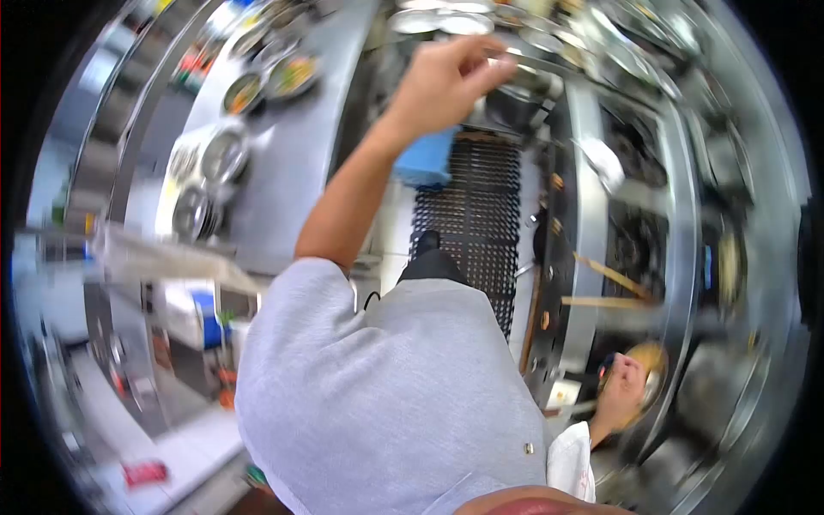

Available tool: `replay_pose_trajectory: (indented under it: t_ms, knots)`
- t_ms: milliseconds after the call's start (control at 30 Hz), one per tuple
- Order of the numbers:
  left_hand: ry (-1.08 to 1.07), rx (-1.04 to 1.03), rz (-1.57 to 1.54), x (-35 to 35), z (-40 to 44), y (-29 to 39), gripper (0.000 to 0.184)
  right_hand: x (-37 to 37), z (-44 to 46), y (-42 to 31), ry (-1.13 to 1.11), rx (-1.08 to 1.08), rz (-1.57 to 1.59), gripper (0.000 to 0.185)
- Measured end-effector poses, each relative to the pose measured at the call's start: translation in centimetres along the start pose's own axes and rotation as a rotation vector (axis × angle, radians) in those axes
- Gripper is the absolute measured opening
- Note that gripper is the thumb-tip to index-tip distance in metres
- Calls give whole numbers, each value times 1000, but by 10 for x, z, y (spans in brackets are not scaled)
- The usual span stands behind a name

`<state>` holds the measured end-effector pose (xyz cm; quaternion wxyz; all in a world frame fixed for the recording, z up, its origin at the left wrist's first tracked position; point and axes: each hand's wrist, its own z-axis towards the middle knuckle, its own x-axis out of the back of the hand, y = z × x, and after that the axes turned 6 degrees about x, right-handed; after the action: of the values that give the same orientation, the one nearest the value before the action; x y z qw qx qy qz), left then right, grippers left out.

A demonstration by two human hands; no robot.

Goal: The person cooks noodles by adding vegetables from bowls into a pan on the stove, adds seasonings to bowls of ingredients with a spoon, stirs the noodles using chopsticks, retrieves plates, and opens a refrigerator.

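My left hand (455,79) is stretched out ahead of me, thumb and fingers pinched together. Something thin and metallic seems to be at its fingertips, but blur hides what it is. Metal dishes and plates (442,22) lie just beyond it. Over on the stove side, my right hand (623,388) has curled fingers beside a round yellowish-brown pan or dish (650,378). A small dark part shows at those fingers; what they grip cannot be made out. White cloth (570,459) covers part of the right arm.
A steel counter (283,163) on the left bears bowls of food (292,75) and stacked metal bowls (196,210). Burners (635,240) line the right, with wooden handles (609,301) across the edge. A blue bin (425,159) stands beside the black floor mat (481,197).
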<state>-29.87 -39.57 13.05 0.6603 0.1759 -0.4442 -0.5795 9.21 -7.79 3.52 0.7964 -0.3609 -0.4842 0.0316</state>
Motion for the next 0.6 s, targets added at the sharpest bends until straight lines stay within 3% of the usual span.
replay_pose_trajectory:
  t_ms: [67, 167, 200, 267, 300, 333, 367, 433, 467, 533, 567, 600]
  knots:
    - [71, 379, -9, 43, -41, -73, 25, -50, 58, -61, -194, 122, 74, 15]
    - [518, 900, -275, 107, -98, -186, 21, -117, 110, -120, -381, 281, 136, 16]
    - [679, 1007, -340, 135, -114, -229, 22, -136, 127, -133, -392, 441, 57, 13]
    - [978, 1032, -125, 184, -127, -309, 20, -168, 148, -164, -473, 446, 77, 13]
    - [1003, 986, 112, 214, -132, -358, 20, -181, 158, -176, -532, 433, 88, 14]
    - [1011, 932, 346, 237, -130, -392, 21, -193, 166, -185, -543, 488, 72, 14]
    - [1005, 931, 337, 249, -109, -391, 21, -200, 173, -194, -537, 483, 65, 14]
    - [888, 707, 724, 285, -56, -390, 23, -214, 187, -211, -619, 477, -1, 13]
    - [886, 698, 719, 306, -35, -412, 23, -221, 193, -213, -635, 470, 0, 14]
    - [574, 742, 950, 340, 7, -458, 23, -229, 202, -213, -638, 482, -93, 14]
    - [458, 873, 1100, 338, 34, -436, 26, -233, 207, -212, -646, 504, -180, 14]
    - [342, 863, 1198, 344, 43, -447, 26, -234, 209, -210, -640, 505, -206, 14]
